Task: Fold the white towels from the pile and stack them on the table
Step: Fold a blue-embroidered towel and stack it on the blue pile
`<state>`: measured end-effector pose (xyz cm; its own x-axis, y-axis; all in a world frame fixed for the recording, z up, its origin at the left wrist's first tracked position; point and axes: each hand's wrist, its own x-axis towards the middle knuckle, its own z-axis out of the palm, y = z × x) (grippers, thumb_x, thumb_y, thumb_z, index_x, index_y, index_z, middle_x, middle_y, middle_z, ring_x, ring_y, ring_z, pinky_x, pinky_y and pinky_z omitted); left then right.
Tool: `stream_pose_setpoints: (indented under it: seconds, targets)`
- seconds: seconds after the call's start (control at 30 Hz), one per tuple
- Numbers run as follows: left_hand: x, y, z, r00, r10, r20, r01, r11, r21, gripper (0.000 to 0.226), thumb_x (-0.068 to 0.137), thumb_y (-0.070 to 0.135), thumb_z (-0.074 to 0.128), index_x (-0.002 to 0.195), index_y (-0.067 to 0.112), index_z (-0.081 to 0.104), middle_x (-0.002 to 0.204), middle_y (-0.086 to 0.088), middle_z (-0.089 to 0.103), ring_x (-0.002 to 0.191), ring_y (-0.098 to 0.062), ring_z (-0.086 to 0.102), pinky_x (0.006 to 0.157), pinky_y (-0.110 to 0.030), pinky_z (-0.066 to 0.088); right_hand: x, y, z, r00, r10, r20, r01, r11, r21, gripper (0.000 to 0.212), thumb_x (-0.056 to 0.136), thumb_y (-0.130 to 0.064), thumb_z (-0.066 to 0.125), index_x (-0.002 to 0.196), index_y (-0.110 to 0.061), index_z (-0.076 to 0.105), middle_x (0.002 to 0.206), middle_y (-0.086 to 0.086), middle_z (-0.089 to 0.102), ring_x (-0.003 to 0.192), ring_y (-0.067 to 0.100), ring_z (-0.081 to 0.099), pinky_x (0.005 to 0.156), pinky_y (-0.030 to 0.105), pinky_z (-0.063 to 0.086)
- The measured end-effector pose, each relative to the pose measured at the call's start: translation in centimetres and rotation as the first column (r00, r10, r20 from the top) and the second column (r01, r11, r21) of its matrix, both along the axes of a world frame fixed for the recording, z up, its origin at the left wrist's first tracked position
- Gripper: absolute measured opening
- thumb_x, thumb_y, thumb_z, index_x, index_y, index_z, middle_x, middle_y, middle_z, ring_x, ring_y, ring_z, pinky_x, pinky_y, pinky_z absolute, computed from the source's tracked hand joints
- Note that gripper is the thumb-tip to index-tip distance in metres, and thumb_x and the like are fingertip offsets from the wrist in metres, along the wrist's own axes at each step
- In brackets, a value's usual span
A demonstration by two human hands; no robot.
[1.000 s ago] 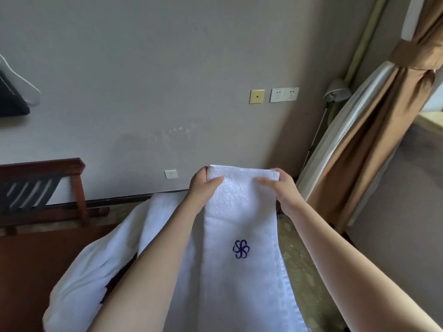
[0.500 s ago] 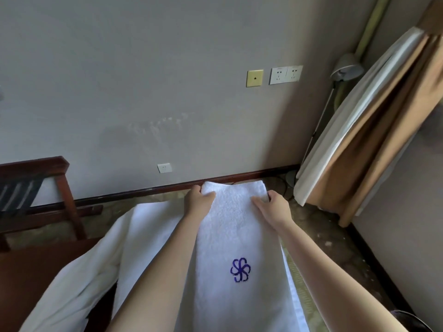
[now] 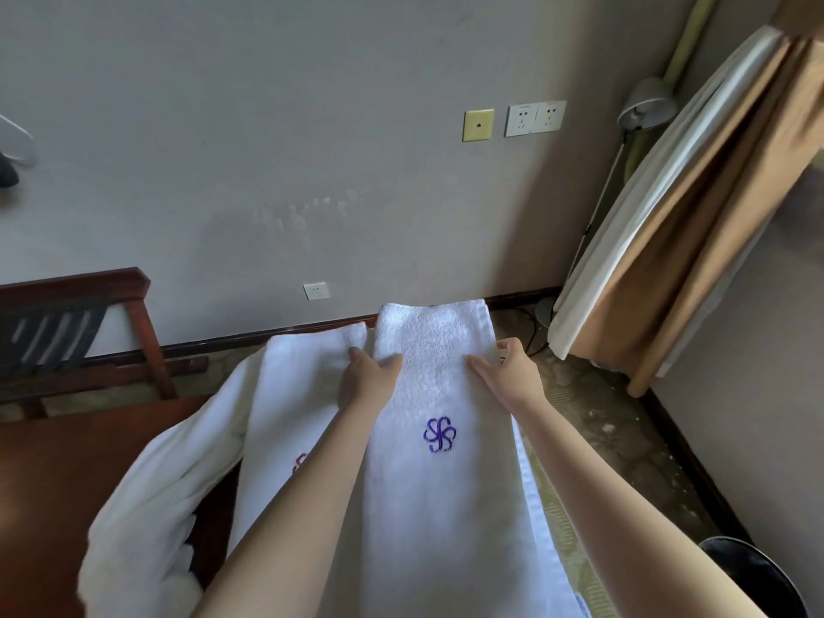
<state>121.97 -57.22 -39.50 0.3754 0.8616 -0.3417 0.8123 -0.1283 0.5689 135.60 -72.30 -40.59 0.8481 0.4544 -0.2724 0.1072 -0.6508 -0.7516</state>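
The left hand (image 3: pixel 368 381) pinches the left edge of the blue-marked towel (image 3: pixel 439 492). Its thumb lies flat on top, its fingers are curled at the edge, and one fingertip rests on the red-marked towel (image 3: pixel 294 408) beside it. The right hand (image 3: pixel 512 372) pinches the right edge the same way, with the thumb laid on top and the fingers curled round the border. Both hands sit near the towel's far end, level with each other.

The blue-marked towel is a long strip running from the middle of the view down to 6 o'clock. Whether it rests on anything below cannot be told. The red-marked towel lies along its 9 o'clock side, touching it. A rumpled white heap (image 3: pixel 160 497) lies at 8 o'clock, partly on the brown table (image 3: pixel 53 475); how many pieces are in it cannot be told.

That makes two hands, two flat towels with one emblem each, and one heap. The wall has three plates: a yellow plate (image 3: pixel 478 125) and a white double socket (image 3: pixel 535 119) at 1 o'clock, and a small low socket (image 3: pixel 316 290) near the centre. There is one lamp (image 3: pixel 646 109) and one tan curtain (image 3: pixel 713 225) at 2 o'clock, and one wooden chair (image 3: pixel 89 332) at 9 o'clock.
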Motion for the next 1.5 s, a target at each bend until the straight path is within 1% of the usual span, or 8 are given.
stream_pose_setpoints:
  seconds: [0.27,0.53,0.83,0.97,1.03,1.1,1.2,1.5]
  targets:
    - [-7.0,-7.0,-0.9,0.997,0.054,0.050,-0.049,0.994,-0.093,0.067,0.088,0.048,0.052,0.130,0.000,0.032,0.122,-0.015,0.056,0.098,-0.032,0.058,0.065,-0.032,0.043,-6.1,-5.9,0.9,0.994,0.106,0.007,-0.106,0.993,-0.049,0.071,0.084,-0.046,0.066,0.137,-0.010,0.035,0.129,0.009,0.058,0.111,0.028,0.059,0.079,0.031,0.046]
    - [-11.7,-12.6,-2.0,0.992,0.108,0.067,-0.103,0.992,-0.076,0.065,0.086,0.049,0.055,0.129,0.003,0.039,0.126,-0.016,0.056,0.108,-0.035,0.056,0.078,-0.034,0.043,-11.7,-10.7,0.3,0.988,0.152,-0.006,-0.152,0.982,-0.115,0.081,0.084,-0.048,0.066,0.144,-0.011,0.027,0.131,0.012,0.055,0.114,0.031,0.057,0.079,0.033,0.043]
    - [-14.5,-16.6,-2.2,0.961,0.178,0.211,-0.149,0.978,-0.146,0.065,0.076,0.045,0.071,0.120,0.004,0.046,0.120,-0.013,0.058,0.101,-0.030,0.059,0.080,-0.035,0.049,-13.5,-14.9,0.7,0.950,0.208,-0.233,-0.187,0.976,0.109,0.104,0.073,-0.027,0.083,0.149,-0.008,0.016,0.140,0.009,0.043,0.127,0.028,0.046,0.099,0.035,0.042]
    - [-15.2,-17.7,-1.8,0.950,0.205,0.234,-0.151,0.962,-0.228,0.061,0.071,0.045,0.071,0.115,0.007,0.052,0.110,-0.009,0.063,0.094,-0.025,0.062,0.074,-0.034,0.052,-13.1,-16.6,0.9,0.918,0.241,-0.316,-0.175,0.959,0.223,0.071,0.074,-0.022,0.083,0.129,-0.003,0.043,0.118,0.009,0.063,0.108,0.030,0.062,0.091,0.043,0.052]
    - [-15.3,-18.5,-1.6,0.963,0.182,0.198,-0.131,0.961,-0.243,0.070,0.074,0.046,0.069,0.124,0.003,0.047,0.115,-0.008,0.058,0.093,-0.024,0.059,0.070,-0.032,0.050,-12.8,-17.1,0.8,0.932,0.258,-0.256,-0.202,0.953,0.224,0.047,0.074,-0.019,0.082,0.109,-0.005,0.055,0.096,-0.004,0.072,0.090,0.017,0.070,0.075,0.029,0.056]
    - [-15.4,-19.5,-1.4,0.979,0.140,0.147,-0.106,0.970,-0.219,0.079,0.079,0.048,0.065,0.133,0.000,0.035,0.118,-0.007,0.050,0.094,-0.023,0.056,0.075,-0.035,0.052,-13.0,-17.5,1.1,0.950,0.243,-0.194,-0.220,0.966,0.134,0.060,0.073,-0.027,0.083,0.119,-0.010,0.048,0.102,-0.008,0.068,0.089,0.011,0.065,0.069,0.020,0.049]
    - [-15.8,-20.3,-1.3,0.996,0.069,0.054,-0.064,0.994,-0.090,0.080,0.084,0.054,0.060,0.135,0.001,0.030,0.129,-0.014,0.050,0.106,-0.030,0.055,0.075,-0.035,0.049,-13.1,-17.7,0.2,0.964,0.259,-0.059,-0.263,0.962,-0.074,0.094,0.074,-0.043,0.079,0.145,-0.010,0.026,0.128,0.009,0.057,0.106,0.025,0.059,0.078,0.028,0.042]
    - [-15.9,-22.2,-0.9,0.972,-0.071,-0.225,0.110,0.980,0.166,0.079,0.095,0.060,0.035,0.152,0.014,0.005,0.129,-0.011,0.057,0.109,-0.031,0.060,0.070,-0.035,0.047,-14.1,-18.5,-1.1,0.942,0.248,0.228,-0.216,0.964,-0.157,0.078,0.081,-0.051,0.068,0.141,-0.016,0.033,0.101,0.006,0.067,0.074,0.021,0.055,0.057,0.031,0.043]
